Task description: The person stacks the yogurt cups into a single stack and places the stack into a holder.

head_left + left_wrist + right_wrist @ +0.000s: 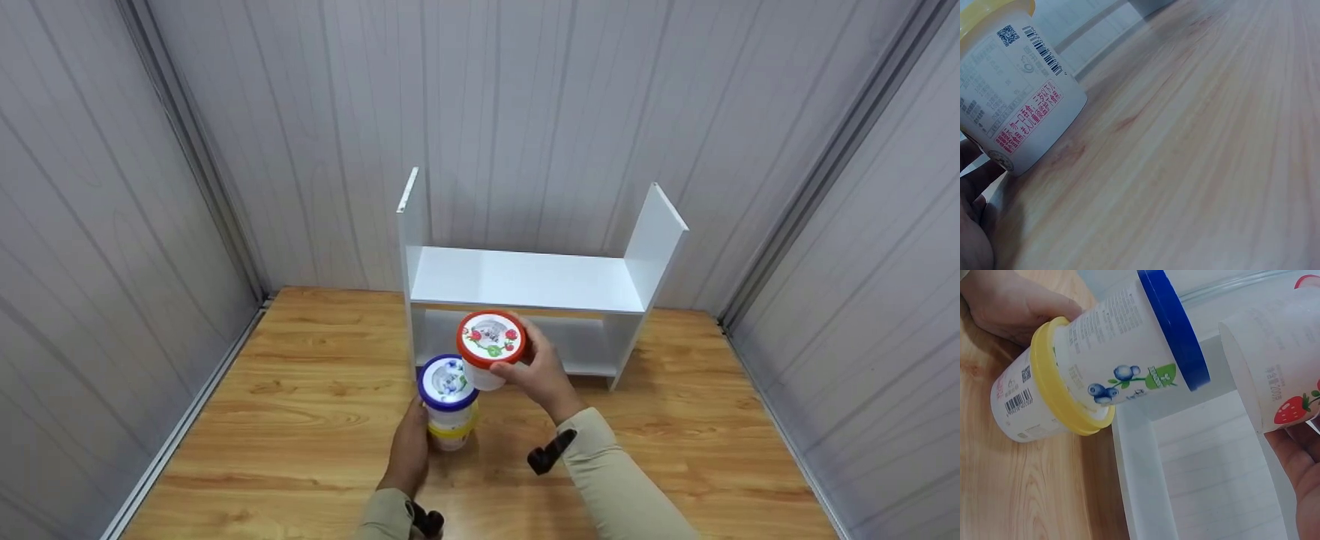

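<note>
My right hand (544, 375) grips a white tub with a red lid (491, 335) and strawberry print, held up in front of the shelf. Just left of it, a blue-lidded tub (448, 382) with blueberries printed on it sits on top of a yellow-lidded tub (1022, 402). My left hand (409, 446) holds the stack from its left side, low down by the yellow-lidded tub. In the left wrist view, that hand's fingers (982, 180) lie against the lower wall of this tub, partly hidden behind it.
A white two-tier shelf (525, 281) with tall side panels stands behind the tubs, near the back wall (495, 112). The wooden tabletop (315, 420) spreads around it, with panelled walls on the left and right.
</note>
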`<action>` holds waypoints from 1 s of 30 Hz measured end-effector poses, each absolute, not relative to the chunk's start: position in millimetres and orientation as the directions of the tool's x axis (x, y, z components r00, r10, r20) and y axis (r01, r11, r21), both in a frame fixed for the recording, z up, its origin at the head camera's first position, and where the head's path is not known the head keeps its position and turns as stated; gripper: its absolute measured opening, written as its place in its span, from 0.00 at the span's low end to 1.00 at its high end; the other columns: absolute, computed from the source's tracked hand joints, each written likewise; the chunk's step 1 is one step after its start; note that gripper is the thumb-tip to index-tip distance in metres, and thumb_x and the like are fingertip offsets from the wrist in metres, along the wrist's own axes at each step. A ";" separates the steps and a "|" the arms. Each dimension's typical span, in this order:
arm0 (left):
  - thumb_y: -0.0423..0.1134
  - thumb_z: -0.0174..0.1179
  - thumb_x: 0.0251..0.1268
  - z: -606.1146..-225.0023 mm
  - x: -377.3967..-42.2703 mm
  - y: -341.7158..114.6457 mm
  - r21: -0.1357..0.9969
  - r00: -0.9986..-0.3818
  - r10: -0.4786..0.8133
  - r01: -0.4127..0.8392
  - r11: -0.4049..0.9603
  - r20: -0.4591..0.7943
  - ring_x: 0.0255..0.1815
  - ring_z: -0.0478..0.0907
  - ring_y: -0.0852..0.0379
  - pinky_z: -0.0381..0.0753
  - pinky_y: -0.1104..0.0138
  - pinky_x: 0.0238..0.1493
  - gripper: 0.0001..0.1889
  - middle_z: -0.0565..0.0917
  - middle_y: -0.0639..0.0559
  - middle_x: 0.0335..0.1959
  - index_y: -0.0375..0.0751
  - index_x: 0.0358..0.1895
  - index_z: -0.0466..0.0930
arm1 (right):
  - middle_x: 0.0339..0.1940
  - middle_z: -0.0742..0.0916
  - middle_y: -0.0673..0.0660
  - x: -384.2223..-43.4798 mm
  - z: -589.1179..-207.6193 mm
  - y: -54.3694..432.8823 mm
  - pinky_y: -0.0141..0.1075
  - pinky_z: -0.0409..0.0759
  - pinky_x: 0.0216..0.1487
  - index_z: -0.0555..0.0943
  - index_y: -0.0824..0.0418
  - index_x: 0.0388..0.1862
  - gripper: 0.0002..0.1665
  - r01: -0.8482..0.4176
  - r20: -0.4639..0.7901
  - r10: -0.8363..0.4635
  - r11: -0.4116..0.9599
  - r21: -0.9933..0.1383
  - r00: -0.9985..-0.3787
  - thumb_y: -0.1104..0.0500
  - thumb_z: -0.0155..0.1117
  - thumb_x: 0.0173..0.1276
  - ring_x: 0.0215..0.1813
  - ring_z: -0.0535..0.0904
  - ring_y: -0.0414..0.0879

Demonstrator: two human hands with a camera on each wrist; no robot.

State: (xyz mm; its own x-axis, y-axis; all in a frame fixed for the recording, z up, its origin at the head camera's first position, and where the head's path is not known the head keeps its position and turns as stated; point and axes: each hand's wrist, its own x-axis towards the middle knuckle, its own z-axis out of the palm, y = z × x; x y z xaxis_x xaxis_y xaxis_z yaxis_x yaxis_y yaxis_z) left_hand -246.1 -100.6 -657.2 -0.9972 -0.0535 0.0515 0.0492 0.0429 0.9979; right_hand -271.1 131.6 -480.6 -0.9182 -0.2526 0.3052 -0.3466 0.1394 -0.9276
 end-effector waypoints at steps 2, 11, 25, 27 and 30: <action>0.66 0.31 0.79 -656.9 -245.9 -100.5 0.997 -0.996 -0.060 0.060 0.048 0.063 0.80 0.54 0.47 0.46 0.45 0.79 0.33 0.64 0.51 0.78 0.59 0.80 0.58 | 0.66 0.79 0.54 -271.6 -480.0 128.1 0.44 0.79 0.64 0.64 0.56 0.78 0.56 -0.355 0.312 -0.262 0.138 -0.924 -0.913 0.42 0.80 0.56 0.64 0.77 0.50; 0.69 0.32 0.77 -656.9 -245.7 -99.8 0.999 -0.998 -0.062 0.023 0.031 0.025 0.80 0.54 0.48 0.46 0.44 0.79 0.33 0.64 0.54 0.78 0.63 0.80 0.57 | 0.66 0.79 0.54 -271.0 -479.0 117.4 0.44 0.79 0.64 0.63 0.55 0.78 0.55 -0.367 0.322 -0.286 0.121 -0.922 -0.902 0.42 0.80 0.57 0.64 0.77 0.49; 0.66 0.33 0.79 -657.5 -243.9 -101.0 0.998 -0.997 -0.030 0.070 0.001 0.070 0.78 0.60 0.47 0.49 0.43 0.78 0.30 0.69 0.54 0.75 0.65 0.79 0.59 | 0.67 0.78 0.54 -271.9 -479.0 107.3 0.46 0.77 0.66 0.61 0.55 0.80 0.57 -0.344 0.297 -0.310 0.112 -0.932 -0.903 0.43 0.80 0.57 0.65 0.77 0.49; 0.67 0.34 0.78 -656.8 -243.9 -101.0 0.999 -0.998 -0.031 0.052 -0.010 0.051 0.78 0.59 0.48 0.49 0.43 0.78 0.30 0.69 0.56 0.75 0.68 0.78 0.59 | 0.67 0.79 0.53 -272.0 -479.1 105.9 0.45 0.78 0.65 0.62 0.55 0.79 0.57 -0.344 0.294 -0.311 0.118 -0.931 -0.904 0.41 0.79 0.57 0.65 0.77 0.48; 0.68 0.34 0.77 -655.8 -243.9 -100.8 0.999 -0.999 -0.033 0.032 -0.009 0.032 0.78 0.59 0.50 0.49 0.43 0.78 0.30 0.69 0.58 0.74 0.71 0.77 0.59 | 0.67 0.79 0.53 -272.1 -479.4 103.9 0.47 0.77 0.66 0.62 0.55 0.79 0.57 -0.340 0.290 -0.309 0.120 -0.933 -0.906 0.40 0.79 0.56 0.65 0.77 0.48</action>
